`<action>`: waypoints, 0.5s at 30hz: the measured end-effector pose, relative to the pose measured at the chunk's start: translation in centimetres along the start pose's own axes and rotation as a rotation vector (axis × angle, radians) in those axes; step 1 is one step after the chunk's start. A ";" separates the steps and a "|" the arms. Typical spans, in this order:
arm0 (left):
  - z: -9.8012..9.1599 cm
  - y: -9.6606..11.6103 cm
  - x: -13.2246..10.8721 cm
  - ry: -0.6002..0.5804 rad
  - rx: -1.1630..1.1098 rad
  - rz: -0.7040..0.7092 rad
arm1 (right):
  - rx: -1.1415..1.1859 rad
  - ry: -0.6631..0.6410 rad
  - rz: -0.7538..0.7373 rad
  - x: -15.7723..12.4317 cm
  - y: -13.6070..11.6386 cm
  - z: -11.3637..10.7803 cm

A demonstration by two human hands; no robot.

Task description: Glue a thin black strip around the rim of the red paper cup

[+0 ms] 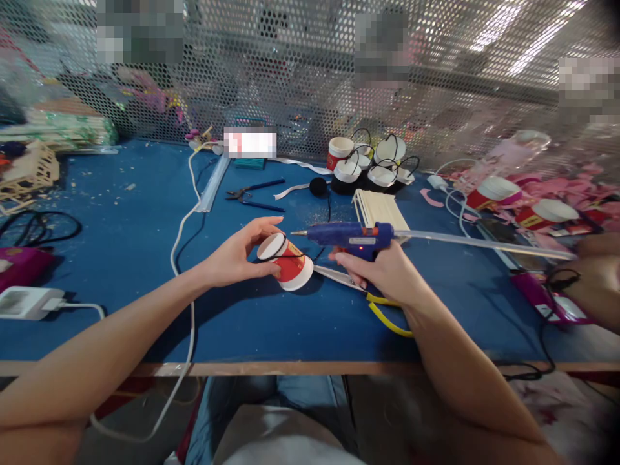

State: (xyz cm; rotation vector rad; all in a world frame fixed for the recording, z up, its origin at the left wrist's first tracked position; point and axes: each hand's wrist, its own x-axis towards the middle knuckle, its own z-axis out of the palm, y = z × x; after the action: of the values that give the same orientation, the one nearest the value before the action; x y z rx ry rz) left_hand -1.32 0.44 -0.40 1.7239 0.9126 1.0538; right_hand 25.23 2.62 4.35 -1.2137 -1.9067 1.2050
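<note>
My left hand is closed around a red and white paper cup, tilted, with a black cord running across its side. In my right hand is a blue glue gun with a small red light lit. Its metal tip points left, just above the cup, and a long clear glue stick comes out of its back. Under my right hand lie scissors with yellow handles; their blades reach toward the cup and are partly hidden.
Blue-handled pliers, a black round piece and a bundle of wooden sticks lie beyond my hands. Several cups with black cords stand farther back. A white cable crosses at left. Another person's arm is at right.
</note>
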 end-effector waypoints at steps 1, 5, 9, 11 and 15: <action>0.0 0.0 0.0 0.005 0.003 -0.006 | 0.056 -0.002 0.016 0.2 0.1 -0.5; 0.1 0.2 0.1 0.014 0.021 -0.035 | 0.055 0.206 0.024 1.6 0.7 -2.8; 0.1 0.3 0.2 0.012 0.040 -0.040 | -0.212 0.461 0.031 3.6 2.0 -5.5; 0.1 0.4 0.1 0.013 0.050 -0.040 | -0.455 0.502 0.096 4.7 2.7 -6.8; 0.0 0.3 -0.1 0.017 0.071 -0.054 | -0.847 0.569 0.257 6.5 4.2 -8.5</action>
State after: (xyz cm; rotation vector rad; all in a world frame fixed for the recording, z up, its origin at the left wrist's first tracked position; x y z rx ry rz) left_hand -1.27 0.28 -0.12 1.7414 1.0124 1.0125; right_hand 31.00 12.55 4.20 -2.0053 -1.8586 0.0379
